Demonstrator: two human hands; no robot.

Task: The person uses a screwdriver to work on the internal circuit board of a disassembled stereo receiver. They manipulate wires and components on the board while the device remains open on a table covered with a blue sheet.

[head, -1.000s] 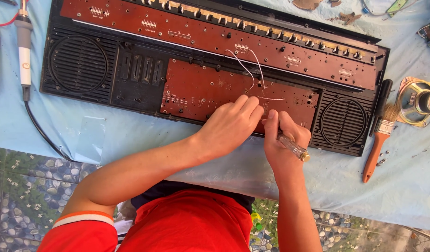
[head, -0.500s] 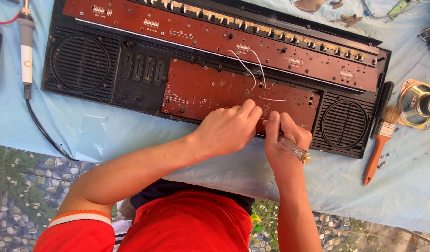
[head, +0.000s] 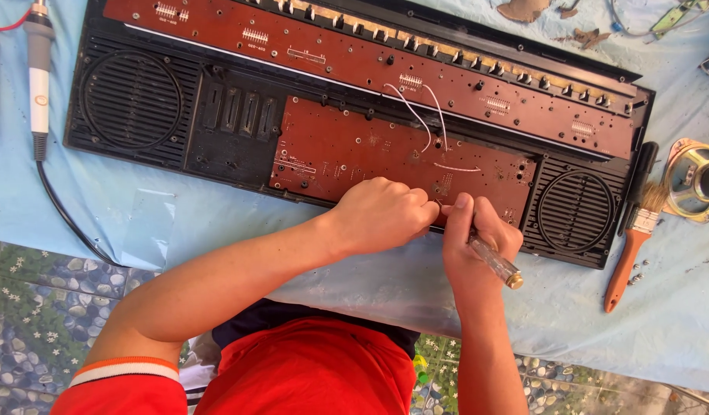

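An opened black radio-cassette chassis [head: 239, 134] lies on the blue cloth, with brown circuit boards [head: 354, 146] and a speaker grille at each end. My right hand [head: 477, 238] grips a clear-handled screwdriver [head: 494, 261], its tip hidden at the lower edge of the lower board. My left hand [head: 385, 215] is curled into a fist beside it, resting on the board's lower edge and touching the right hand's fingers; I cannot see anything in it. Thin white wires [head: 420, 115] loop over the boards just above both hands.
A paintbrush with an orange handle [head: 635, 246] lies right of the chassis, next to a loose speaker [head: 697, 180] and a few small screws [head: 637, 273]. A white soldering tool [head: 39, 73] with a black cable lies at the left. Scraps lie at the top right.
Both hands have stayed at the lower edge of the lower board, with only slight shifts of the fingers. The view has drifted a little.
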